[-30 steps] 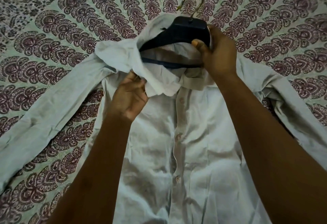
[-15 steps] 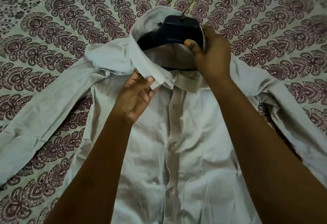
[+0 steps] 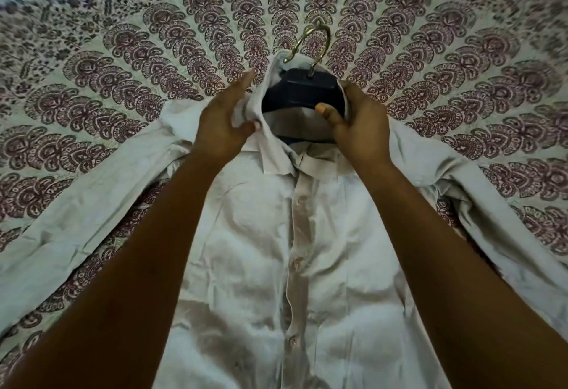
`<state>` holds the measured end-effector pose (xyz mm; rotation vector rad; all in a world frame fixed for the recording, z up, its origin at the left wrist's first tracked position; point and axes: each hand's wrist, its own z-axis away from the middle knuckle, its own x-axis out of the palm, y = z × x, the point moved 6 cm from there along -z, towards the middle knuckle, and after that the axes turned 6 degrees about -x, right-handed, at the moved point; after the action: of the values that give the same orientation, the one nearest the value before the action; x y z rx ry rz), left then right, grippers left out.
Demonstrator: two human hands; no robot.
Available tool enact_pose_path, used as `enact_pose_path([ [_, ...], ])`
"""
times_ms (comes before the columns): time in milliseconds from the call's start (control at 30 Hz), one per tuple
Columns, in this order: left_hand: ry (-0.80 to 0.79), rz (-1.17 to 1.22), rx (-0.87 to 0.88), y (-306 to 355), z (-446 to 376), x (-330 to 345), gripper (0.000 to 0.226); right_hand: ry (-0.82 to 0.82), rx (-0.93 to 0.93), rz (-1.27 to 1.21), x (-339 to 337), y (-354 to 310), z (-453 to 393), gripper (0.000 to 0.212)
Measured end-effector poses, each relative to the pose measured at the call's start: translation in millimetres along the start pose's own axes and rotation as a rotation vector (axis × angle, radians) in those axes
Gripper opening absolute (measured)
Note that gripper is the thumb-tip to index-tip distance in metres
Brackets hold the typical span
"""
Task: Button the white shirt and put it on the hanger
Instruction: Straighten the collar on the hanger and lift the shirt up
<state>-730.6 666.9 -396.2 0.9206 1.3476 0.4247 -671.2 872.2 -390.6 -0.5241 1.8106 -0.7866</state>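
The shirt (image 3: 322,265) lay buttoned, front up, on the patterned bedsheet (image 3: 123,87). The left hand (image 3: 221,124) pinched its collar, while the right hand (image 3: 359,124) gripped the dark hanger (image 3: 302,93) inside the neck. No writing showed.

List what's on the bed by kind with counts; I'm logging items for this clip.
Shirt: 1
Hanger: 1
Bedsheet: 1
Hands: 2, left hand on the collar, right hand gripping the hanger
Buttons showing on the shirt front: 4
Total: 9
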Motion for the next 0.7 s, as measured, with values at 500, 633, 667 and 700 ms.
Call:
enact_pose_path([
  [500, -0.125, -0.054, 0.113, 51, 33, -38, 0.056, -0.124, -0.12, 0.304, -64, -29, 54, 0.045],
  [633, -0.069, 0.084, 0.064, 105, 58, -90, 0.042, -0.054, -0.148, 0.163, -122, -88, 64, 0.059],
  [667, -0.053, 0.095, 0.069, 124, 67, -108, 0.041, -0.056, -0.162, 0.147, -142, -108, 68, 0.064],
  [700, -0.043, 0.094, 0.068, 139, 75, -120, 0.04, -0.068, -0.173, 0.123, -155, -122, 74, 0.067],
])
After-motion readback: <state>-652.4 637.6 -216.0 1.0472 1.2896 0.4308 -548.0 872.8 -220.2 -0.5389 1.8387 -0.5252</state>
